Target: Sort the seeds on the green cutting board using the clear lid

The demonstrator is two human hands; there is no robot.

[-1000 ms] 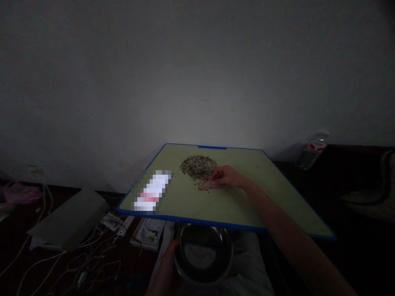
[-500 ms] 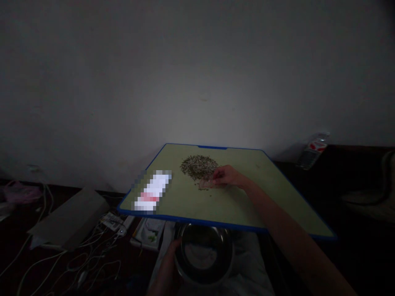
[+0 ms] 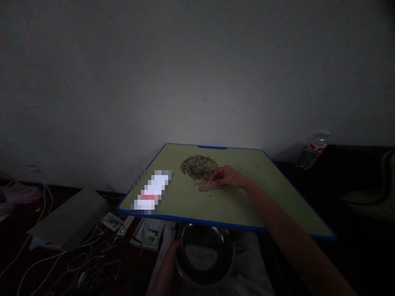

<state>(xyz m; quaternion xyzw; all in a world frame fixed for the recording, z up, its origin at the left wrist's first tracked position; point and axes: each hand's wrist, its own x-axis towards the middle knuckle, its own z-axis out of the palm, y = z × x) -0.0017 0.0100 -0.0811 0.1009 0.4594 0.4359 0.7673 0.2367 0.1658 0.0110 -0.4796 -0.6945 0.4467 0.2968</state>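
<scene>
My right hand is closed in a pinch on a thin, clear plastic piece with reddish edges; its exact kind is unclear in the dim light. The plastic lies low over the pale green tabletop, at the near edge of a heap of small dark and light seeds or grains. A few loose grains lie beside it. Below the table's front edge, my left hand grips the left side of a shiny metal bowl over my lap. Most of its fingers are hidden behind the bowl.
A lit phone-like screen, blurred out, lies on the table's left side. On the floor at left are a cardboard box, tangled white cables and a pink bag. A red-and-clear package stands at the right by the wall.
Almost nothing differs. The clear plastic piece shows slightly more distinctly at my right fingertips, and both hands stay in nearly the same place.
</scene>
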